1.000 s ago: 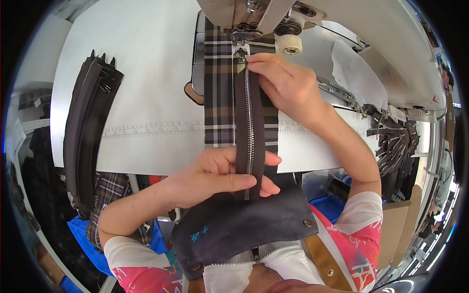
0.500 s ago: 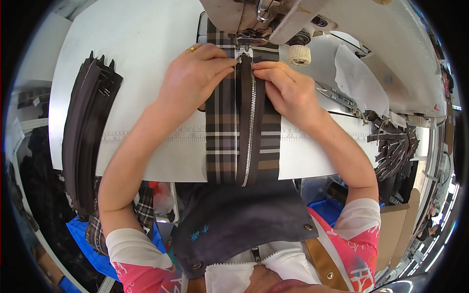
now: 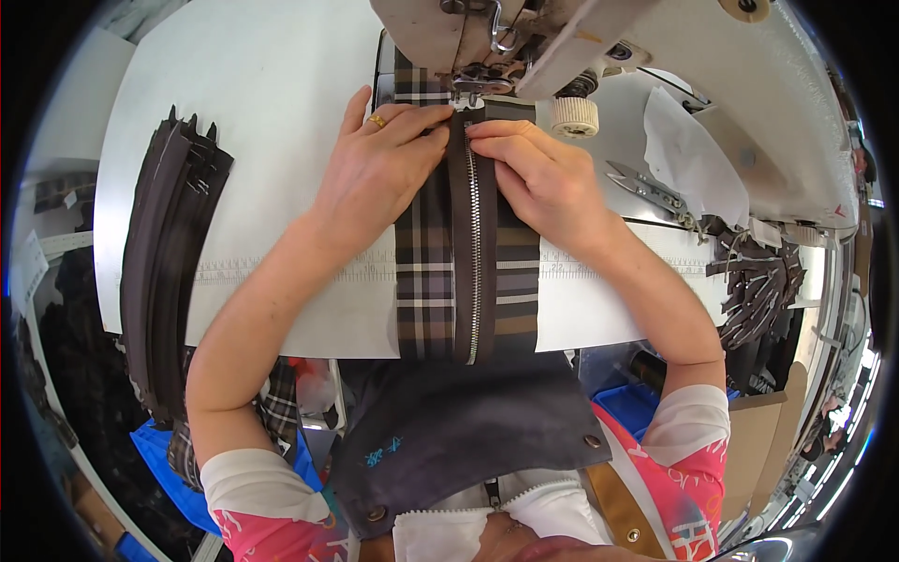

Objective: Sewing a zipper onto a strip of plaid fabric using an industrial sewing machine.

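Observation:
Under the presser foot [image 3: 471,98] of a sewing machine, a dark brown zipper [image 3: 476,272] with metal teeth lies lengthwise on a plaid fabric strip [image 3: 423,309]. My left hand [image 3: 384,164], a ring on one finger, has its bent fingertips pressed together at the zipper's top left edge, just before the foot; one finger sticks up. My right hand [image 3: 548,183] pinches the zipper's upper end from the right. The fingers of both hands partly cover the fabric there.
A stack of dark zippers [image 3: 159,272] lies left on the white table [image 3: 253,159]. At right are thread snips [image 3: 646,187], white paper [image 3: 693,159] and a heap of dark zipper pieces [image 3: 758,281]. Blue bins [image 3: 623,403] sit below the table edge.
My left hand has moved up from the zipper's lower end to its top beside the foot. The zipper now lies flat on the fabric. My right hand has shifted slightly down.

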